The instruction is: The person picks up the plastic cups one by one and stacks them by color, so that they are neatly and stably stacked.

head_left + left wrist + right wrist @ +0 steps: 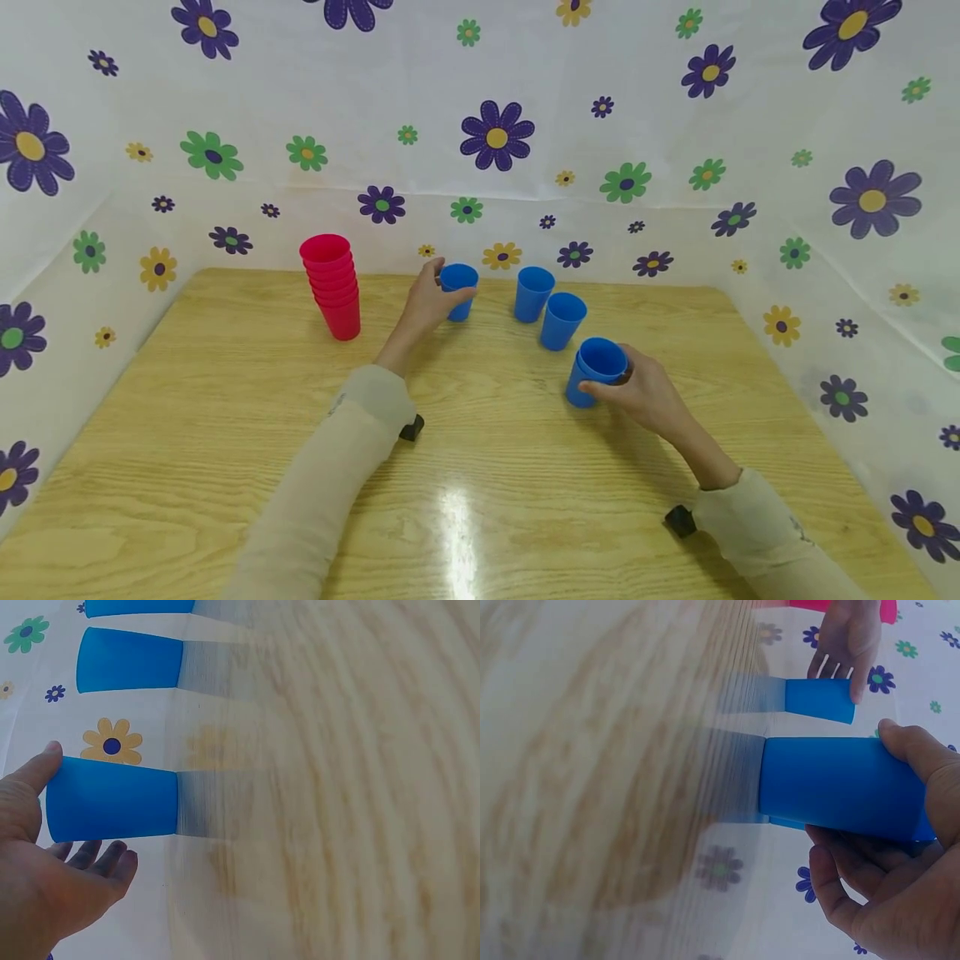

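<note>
A blue cup (459,302) stands upright at the back of the table, and my left hand (435,298) grips it near the rim. The thumb reaches across its front side; the fingers curl behind it, as the left wrist view also shows. Nearer and to the right, my right hand (643,392) holds a nested pair of blue cups (581,385), thumb on the near side and fingers round the far side. Between the hands stand two single blue cups, one farther back (533,297) and one closer to the right hand (561,323).
A tall stack of red cups (337,304) stands to the left of my left hand. Flower-printed white sheeting (420,100) closes off the back and both sides of the wooden table (225,400).
</note>
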`<state>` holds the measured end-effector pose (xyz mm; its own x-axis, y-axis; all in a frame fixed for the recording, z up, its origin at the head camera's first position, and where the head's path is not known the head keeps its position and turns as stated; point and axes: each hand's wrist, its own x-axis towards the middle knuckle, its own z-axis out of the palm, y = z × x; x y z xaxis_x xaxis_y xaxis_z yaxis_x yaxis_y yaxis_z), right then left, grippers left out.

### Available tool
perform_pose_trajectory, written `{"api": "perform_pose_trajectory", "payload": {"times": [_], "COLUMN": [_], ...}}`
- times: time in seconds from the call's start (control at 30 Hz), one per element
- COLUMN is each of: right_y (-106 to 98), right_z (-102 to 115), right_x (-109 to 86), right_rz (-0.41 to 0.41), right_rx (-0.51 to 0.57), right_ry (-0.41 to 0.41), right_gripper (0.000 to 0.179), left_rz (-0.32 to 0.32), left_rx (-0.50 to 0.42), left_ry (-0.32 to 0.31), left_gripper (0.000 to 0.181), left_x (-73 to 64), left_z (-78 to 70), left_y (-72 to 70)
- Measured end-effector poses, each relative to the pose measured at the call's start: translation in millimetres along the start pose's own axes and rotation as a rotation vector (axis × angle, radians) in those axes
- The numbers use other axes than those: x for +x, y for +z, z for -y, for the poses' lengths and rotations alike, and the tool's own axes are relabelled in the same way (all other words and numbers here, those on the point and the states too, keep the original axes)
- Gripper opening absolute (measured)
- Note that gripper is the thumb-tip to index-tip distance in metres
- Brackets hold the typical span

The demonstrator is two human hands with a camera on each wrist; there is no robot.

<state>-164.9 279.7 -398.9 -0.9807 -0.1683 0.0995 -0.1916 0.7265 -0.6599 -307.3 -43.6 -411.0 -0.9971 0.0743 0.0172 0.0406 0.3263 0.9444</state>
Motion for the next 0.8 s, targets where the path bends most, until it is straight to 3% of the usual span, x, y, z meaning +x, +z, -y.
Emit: {"api": "perform_pose_trajectory", "payload": {"times": [0.23, 0.8], "right_y": [-0.2, -0.7], "right_z": [-0.6, 0.0], "right_x": [-1.4, 0.2], "right_rz": [0.000, 0.004], "right_rx": [0.007, 0.017], "right_ry": [-0.016, -0.019], "right_gripper": [0.061, 0.059], "left_rz": [0.010, 0.050], "left_rx": [0.030, 0.087], "left_ry": [-0.018, -0.043], "left_gripper": [0.077, 0.077], "left_x": [-2.8, -5.4], "left_z": [-0.3, -3.9], "left_y": [2.1, -4.3]}}
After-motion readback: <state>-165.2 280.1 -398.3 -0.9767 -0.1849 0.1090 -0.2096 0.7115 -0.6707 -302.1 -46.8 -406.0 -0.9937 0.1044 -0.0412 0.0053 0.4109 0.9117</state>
